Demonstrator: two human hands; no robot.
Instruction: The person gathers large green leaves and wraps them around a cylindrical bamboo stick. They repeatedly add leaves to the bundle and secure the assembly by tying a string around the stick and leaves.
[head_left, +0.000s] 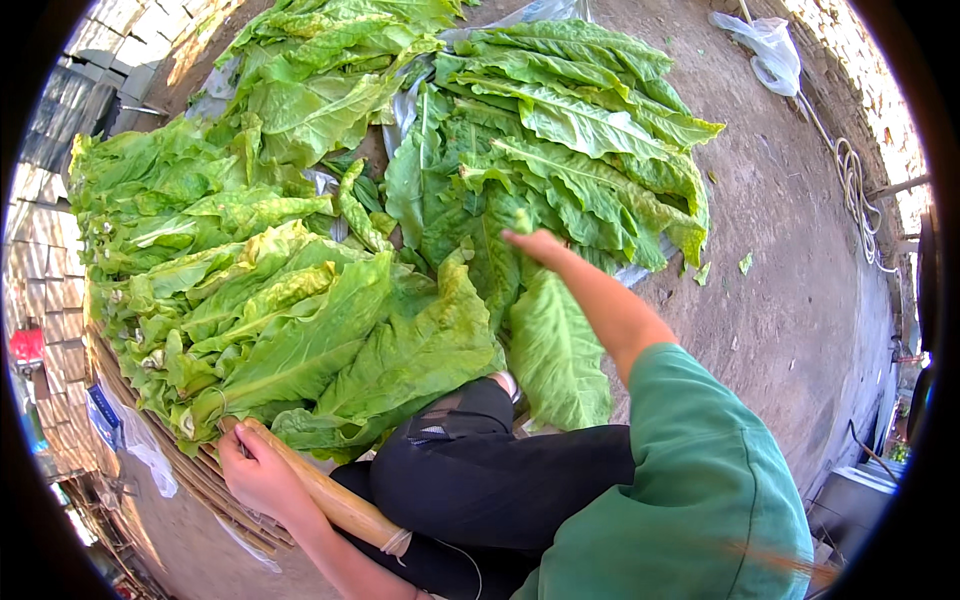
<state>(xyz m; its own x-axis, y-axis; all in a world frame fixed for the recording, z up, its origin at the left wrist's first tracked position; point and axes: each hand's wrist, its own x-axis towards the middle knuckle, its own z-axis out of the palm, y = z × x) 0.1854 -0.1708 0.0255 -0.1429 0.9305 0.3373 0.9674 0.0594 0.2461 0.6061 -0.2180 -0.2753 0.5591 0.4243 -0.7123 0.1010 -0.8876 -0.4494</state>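
Big green leaves, like tobacco leaves, lie in heaps in front of me. My right hand (538,246) reaches over the right heap (590,130), its fingers closed at the stem end of a leaf. A broad pale green leaf (560,355) hangs below that wrist, beside my knee. My left hand (258,470) is closed around the far end of a smooth wooden pole (330,493), next to the stem ends of the left row of leaves (300,310). The pole slants across my lap, and string (398,543) is wound round its near end. My left fingertips are partly hidden.
Thin sticks (215,480) lie under the left row's edge. A white plastic bag (770,50) and a coil of rope (853,190) are by the wall at the right. Leaf scraps dot the earth floor (770,290). A brick wall (50,270) stands at the left.
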